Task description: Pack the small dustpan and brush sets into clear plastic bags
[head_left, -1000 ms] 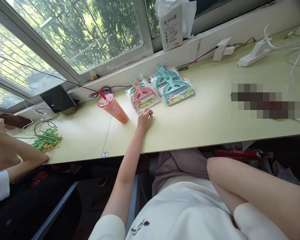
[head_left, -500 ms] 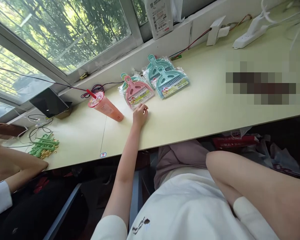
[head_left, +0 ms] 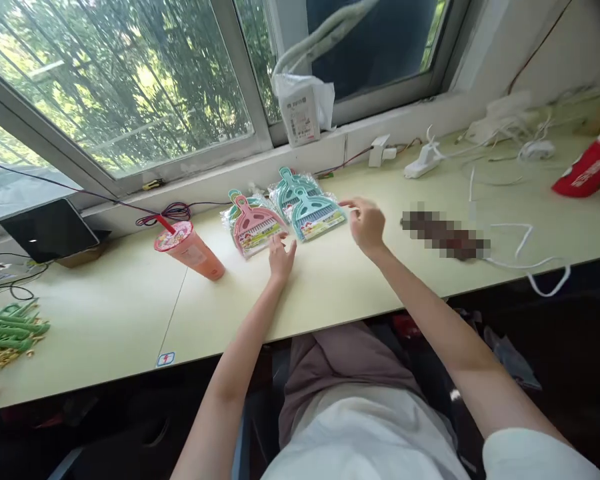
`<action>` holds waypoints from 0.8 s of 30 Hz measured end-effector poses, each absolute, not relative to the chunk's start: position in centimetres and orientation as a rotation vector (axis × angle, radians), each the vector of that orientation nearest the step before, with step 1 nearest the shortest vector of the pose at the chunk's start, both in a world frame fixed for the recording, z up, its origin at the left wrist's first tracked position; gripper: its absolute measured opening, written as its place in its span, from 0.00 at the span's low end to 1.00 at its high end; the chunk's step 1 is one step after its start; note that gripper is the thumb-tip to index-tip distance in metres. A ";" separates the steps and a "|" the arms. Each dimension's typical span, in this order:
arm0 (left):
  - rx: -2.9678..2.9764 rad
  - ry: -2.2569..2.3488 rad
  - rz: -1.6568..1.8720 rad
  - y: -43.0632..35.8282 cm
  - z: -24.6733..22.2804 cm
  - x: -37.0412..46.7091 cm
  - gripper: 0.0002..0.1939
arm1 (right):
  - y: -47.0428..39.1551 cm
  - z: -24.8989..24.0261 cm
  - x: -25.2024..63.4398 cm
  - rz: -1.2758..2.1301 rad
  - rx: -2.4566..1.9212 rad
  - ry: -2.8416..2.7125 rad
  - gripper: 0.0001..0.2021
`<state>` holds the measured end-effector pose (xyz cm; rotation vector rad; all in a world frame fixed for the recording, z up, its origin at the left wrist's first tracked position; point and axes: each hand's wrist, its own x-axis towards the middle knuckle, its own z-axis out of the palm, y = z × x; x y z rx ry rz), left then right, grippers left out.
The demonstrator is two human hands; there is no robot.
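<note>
Plastic-wrapped mini dustpan and brush sets lie on the pale table in two overlapping piles. In the left pile a pink dustpan set point(head_left: 257, 225) covers a green one. The right pile has a teal dustpan set point(head_left: 314, 212) in front of another teal dustpan set point(head_left: 286, 187). My left hand point(head_left: 281, 259) is by the lower right corner of the pink set, fingers parted and holding nothing. Just right of the front teal set is my right hand point(head_left: 367, 225), slightly blurred, its fingers bent loosely and pointing left with nothing visible in them.
A tall pink cup point(head_left: 193, 253) with a red straw stands left of the sets. Farther left are green sticks point(head_left: 13, 330) and a tablet point(head_left: 50, 230). A pixelated dark item point(head_left: 445, 235), a power strip point(head_left: 423, 162) and a red packet point(head_left: 587, 167) are rightward.
My right arm has come up from my lap over the table to the teal sets. My left hand has opened its fingers. The view has shifted to the right.
</note>
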<state>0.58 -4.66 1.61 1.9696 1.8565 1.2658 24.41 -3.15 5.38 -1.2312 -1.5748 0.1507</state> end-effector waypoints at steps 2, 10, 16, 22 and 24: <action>1.890 1.858 1.243 -3.0 1.2 2.0 0.14 | 0.9 4.0 24.6 0.175 -1.481 -1.563 0.16; 1.507 1.630 1.339 1.1 0.9 2.5 0.28 | 6.8 -0.6 24.9 0.631 -1.494 -1.469 0.17; 1.219 1.323 1.311 -0.8 2.6 2.0 0.24 | 4.4 0.7 24.4 0.934 -1.018 -1.291 0.23; 1.262 1.253 1.407 -1.8 3.4 2.4 0.19 | 1.6 3.3 22.9 0.350 -1.067 -1.542 0.21; 1.246 1.265 1.478 -1.5 3.3 2.3 0.18 | 0.5 3.7 22.3 0.083 -1.102 -1.760 0.19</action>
